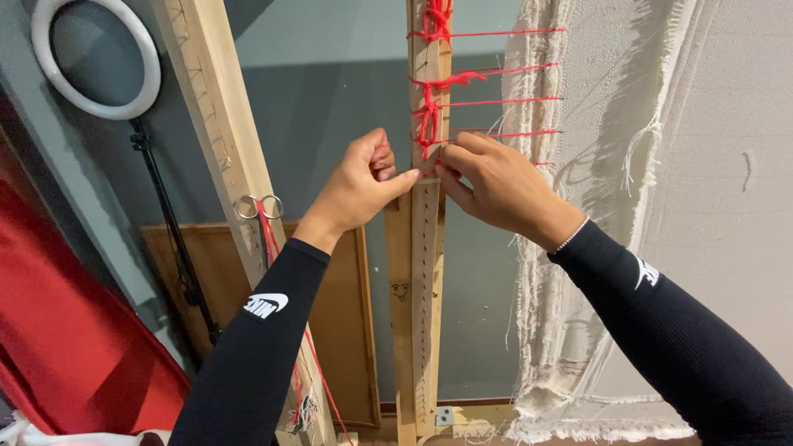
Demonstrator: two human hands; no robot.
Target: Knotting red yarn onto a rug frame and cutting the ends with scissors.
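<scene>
An upright wooden frame post (424,272) stands in the middle, with red yarn (429,116) knotted down its upper part. Several strands of the yarn run right to the frayed edge of a white canvas cloth (661,206). My left hand (359,186) pinches the yarn against the post's left side, thumb and forefinger pressed together. My right hand (496,186) pinches the same yarn on the post's right side, just below the lowest strand. The fingertips of both hands nearly touch at the post. Both arms wear black sleeves.
A second wooden beam (219,140) leans at the left, with two metal rings (258,206) and a hanging red string. A white ring light (95,58) on a black stand sits upper left. Red fabric (66,330) fills the lower left. A wooden board (347,330) leans on the grey wall.
</scene>
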